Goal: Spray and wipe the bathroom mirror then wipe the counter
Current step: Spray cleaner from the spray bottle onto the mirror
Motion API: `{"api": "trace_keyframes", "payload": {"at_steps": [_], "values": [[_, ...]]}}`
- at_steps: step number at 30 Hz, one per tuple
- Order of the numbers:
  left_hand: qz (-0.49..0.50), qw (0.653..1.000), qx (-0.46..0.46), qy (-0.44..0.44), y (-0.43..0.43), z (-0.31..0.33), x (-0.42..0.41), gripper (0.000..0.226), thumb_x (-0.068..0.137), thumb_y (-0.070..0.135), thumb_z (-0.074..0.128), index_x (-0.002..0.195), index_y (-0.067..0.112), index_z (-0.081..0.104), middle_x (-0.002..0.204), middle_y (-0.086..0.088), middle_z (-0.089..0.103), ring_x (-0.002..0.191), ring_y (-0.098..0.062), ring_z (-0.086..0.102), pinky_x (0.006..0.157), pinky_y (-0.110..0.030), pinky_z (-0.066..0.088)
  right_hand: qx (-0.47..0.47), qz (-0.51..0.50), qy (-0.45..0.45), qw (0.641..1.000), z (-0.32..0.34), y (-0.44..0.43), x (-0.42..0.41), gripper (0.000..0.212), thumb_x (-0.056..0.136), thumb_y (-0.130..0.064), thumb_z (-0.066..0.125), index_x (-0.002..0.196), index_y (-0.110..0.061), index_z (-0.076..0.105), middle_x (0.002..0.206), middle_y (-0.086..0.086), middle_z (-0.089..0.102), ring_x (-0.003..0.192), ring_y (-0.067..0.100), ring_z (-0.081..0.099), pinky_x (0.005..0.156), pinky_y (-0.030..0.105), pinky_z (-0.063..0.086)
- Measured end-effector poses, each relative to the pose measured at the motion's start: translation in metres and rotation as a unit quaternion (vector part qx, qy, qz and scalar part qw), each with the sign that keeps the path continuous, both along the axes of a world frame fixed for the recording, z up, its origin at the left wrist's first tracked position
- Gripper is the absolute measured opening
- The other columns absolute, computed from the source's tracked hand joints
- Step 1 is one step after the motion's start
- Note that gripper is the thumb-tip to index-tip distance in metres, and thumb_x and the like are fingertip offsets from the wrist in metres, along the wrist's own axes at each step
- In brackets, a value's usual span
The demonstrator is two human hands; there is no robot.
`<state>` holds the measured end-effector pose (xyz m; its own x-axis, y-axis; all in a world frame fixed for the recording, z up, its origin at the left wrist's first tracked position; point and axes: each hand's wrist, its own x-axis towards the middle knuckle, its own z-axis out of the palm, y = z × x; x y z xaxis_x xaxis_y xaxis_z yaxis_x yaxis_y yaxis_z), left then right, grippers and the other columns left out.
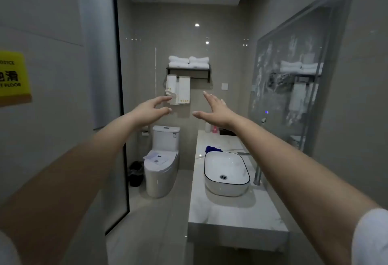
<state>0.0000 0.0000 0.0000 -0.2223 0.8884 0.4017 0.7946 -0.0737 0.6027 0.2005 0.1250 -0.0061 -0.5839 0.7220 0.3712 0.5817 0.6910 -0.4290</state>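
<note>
With left hand (151, 108) and right hand (216, 108) loose-fingered and empty, we judged it best to take the cloth (213, 149) at 6 o'clock before facing the mirror (294, 71) at 3 o'clock.

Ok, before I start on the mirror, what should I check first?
1. Left hand free: ok, holds nothing.
2. Right hand free: ok, open and empty.
3. Cloth located: ok, blue cloth lies on the counter behind the basin.
4. Spray bottle located: cannot tell; the bottles at the counter's far end are too blurred.
5. Mirror clean: not ok, streaked.
</note>
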Motion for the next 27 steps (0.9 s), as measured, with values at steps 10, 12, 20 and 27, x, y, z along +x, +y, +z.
{"api": "trace_keyframes", "payload": {"at_steps": [10, 12, 20, 27], "values": [[0.013, 1.0, -0.006, 0.009, 0.093, 0.001, -0.097, 0.049, 0.093, 0.035, 0.053, 0.14, 0.031, 0.039, 0.147, -0.002, 0.04, 0.136, -0.016, 0.034, 0.107, -0.028, 0.027, 0.004, 0.013, 0.013, 1.0, 0.01, 0.078, -0.114, 0.09, 0.085, -0.06, 0.055, 0.151, -0.034, 0.001, 0.161, -0.007, -0.004, 0.147, 0.028, -0.011, 0.114, 0.063, 0.007], [0.033, 0.999, -0.005, -0.001, 0.11, -0.002, -0.119, 0.048, 0.093, 0.035, 0.053, 0.139, 0.031, 0.041, 0.145, -0.003, 0.042, 0.134, -0.017, 0.038, 0.105, -0.028, 0.028, -0.001, 0.008, 0.023, 1.0, 0.006, 0.097, -0.134, 0.09, 0.085, -0.059, 0.056, 0.152, -0.034, 0.0, 0.161, -0.007, -0.005, 0.147, 0.028, -0.011, 0.114, 0.063, 0.008], [0.067, 0.997, -0.025, -0.017, 0.173, -0.031, -0.194, 0.05, 0.093, 0.031, 0.054, 0.14, 0.031, 0.039, 0.146, -0.002, 0.042, 0.134, -0.018, 0.038, 0.104, -0.025, 0.028, -0.018, 0.026, 0.013, 0.999, -0.016, 0.166, -0.203, 0.094, 0.084, -0.056, 0.06, 0.152, -0.032, -0.001, 0.161, -0.005, -0.007, 0.147, 0.025, -0.008, 0.115, 0.059, 0.009], [0.089, 0.995, -0.046, -0.025, 0.235, -0.06, -0.233, 0.055, 0.092, 0.035, 0.053, 0.143, 0.037, 0.034, 0.149, 0.003, 0.037, 0.136, -0.014, 0.036, 0.099, -0.021, 0.026, -0.003, 0.042, 0.009, 0.999, -0.038, 0.244, -0.241, 0.094, 0.085, -0.053, 0.062, 0.152, -0.031, 0.001, 0.16, -0.008, -0.014, 0.147, 0.025, -0.01, 0.116, 0.052, 0.008]]}}
